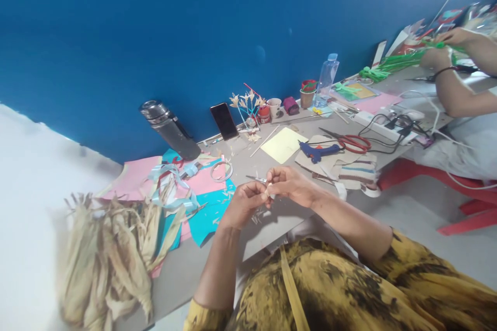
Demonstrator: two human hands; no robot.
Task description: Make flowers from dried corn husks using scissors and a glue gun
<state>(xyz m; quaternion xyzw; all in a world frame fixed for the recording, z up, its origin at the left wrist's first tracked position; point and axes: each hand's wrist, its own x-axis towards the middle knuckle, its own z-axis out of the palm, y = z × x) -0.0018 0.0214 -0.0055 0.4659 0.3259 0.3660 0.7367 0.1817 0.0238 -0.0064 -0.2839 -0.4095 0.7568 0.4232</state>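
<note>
Small pale piece (272,195) was pinched between the fingertips of both hands, above the near edge of the grey tabletop (174,275). Left hand (246,202) was curled inward, thumb and fingers closed on the piece; right hand (290,186) was brought against it from the other side, fingers likewise closed. Material of the piece could not be made out, being largely covered by the fingers. A slim metal blade (254,179) was seen just beyond the fingers; whether it was gripped could not be told. Pale scraps were strewn beneath the hands and over the blue sheet (212,212) at the left.

Dried husks (104,264) were heaped at the left end, overlapping the coloured sheets. A tape roll (221,170) was placed on the pink and blue paper, near a leaning dark flask (171,132). A phone (224,120) was propped against the blue wall, with pale flowers on blue stems (246,102) stood just beside it. A yellow sheet (285,145) was laid beyond the hands; to its right, a blue glue gun (319,152) and red-handled scissors (355,143) were noted. Farther right, green strips (406,62) were being handled by another person (466,83).
</note>
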